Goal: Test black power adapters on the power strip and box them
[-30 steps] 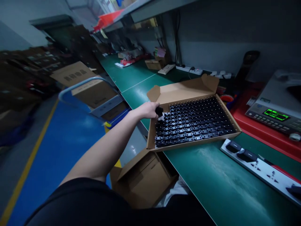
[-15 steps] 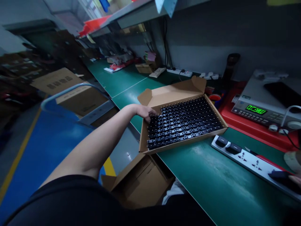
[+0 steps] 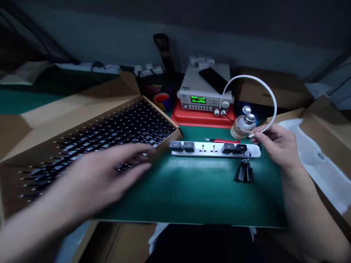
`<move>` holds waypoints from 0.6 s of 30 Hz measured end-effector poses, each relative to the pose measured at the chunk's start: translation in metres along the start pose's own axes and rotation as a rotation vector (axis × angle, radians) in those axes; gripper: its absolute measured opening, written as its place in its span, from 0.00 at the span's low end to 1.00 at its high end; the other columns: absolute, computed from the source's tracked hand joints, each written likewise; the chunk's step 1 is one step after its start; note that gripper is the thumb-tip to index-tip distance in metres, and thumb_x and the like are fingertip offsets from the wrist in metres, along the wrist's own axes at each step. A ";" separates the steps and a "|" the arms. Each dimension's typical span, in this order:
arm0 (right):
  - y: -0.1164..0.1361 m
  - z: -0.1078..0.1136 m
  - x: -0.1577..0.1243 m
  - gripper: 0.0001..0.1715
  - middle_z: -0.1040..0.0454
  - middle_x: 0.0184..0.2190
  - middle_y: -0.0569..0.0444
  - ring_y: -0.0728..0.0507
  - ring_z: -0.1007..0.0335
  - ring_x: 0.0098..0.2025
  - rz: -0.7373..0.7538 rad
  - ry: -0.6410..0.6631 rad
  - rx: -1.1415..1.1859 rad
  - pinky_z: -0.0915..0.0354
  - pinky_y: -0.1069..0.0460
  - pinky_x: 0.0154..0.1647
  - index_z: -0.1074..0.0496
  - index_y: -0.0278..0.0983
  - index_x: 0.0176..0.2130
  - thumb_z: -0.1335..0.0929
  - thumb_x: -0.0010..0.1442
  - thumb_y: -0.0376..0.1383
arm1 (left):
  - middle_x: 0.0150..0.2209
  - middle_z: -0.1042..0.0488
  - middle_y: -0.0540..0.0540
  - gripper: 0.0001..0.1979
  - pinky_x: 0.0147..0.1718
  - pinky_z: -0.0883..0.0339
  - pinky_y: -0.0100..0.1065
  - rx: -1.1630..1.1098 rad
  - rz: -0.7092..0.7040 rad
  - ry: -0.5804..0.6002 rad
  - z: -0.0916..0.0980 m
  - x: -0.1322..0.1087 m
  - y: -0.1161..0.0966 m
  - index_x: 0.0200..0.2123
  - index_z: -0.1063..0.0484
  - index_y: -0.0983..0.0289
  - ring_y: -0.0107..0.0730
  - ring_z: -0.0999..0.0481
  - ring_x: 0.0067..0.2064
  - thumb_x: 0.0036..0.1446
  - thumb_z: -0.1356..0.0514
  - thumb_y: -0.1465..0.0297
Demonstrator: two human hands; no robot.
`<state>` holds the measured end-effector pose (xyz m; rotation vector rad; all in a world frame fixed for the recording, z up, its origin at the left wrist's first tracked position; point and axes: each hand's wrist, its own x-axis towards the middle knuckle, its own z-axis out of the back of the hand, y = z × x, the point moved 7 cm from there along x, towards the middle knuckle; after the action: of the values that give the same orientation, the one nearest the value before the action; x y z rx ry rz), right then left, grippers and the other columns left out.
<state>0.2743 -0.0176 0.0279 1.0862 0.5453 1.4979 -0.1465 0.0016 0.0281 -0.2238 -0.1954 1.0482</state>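
My left hand (image 3: 109, 171) is smeared by motion above the near right corner of an open cardboard box (image 3: 82, 106) filled with rows of small black plug adapters (image 3: 115, 128). Its fingers look stretched toward the white power strip (image 3: 214, 149), but what they hold cannot be made out. My right hand (image 3: 274, 144) pinches one end of a looping white cable (image 3: 263, 87) just past the strip's right end. Black adapters sit plugged into the strip (image 3: 182, 146). Two more black adapters (image 3: 245, 173) lie on the green mat (image 3: 197, 197) in front of it.
A grey tester with a green display (image 3: 204, 99) stands on a red tray (image 3: 203, 118) behind the strip, with a phone (image 3: 214, 80) on top. A small metal-capped cylinder (image 3: 242, 124) stands by the cable. A cardboard box with white plastic (image 3: 315, 153) is at the right.
The view has swung right from the box to the power strip. My left hand left the box's far corner and swept toward the strip. My right hand came into view holding the cable.
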 end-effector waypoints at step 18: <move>0.007 -0.024 -0.011 0.03 0.25 0.35 0.54 0.44 0.28 0.37 0.260 0.253 -0.309 0.33 0.49 0.39 0.30 0.39 0.37 0.32 0.64 0.32 | 0.56 0.34 0.70 0.26 0.46 0.27 0.52 -0.139 -0.365 0.094 -0.193 0.071 -0.269 0.61 0.37 0.61 0.54 0.27 0.51 0.61 0.40 0.62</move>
<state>0.2494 -0.0244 0.0186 0.7510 0.3367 1.8923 0.1633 -0.0830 -0.0793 -0.3480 -0.2147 0.6602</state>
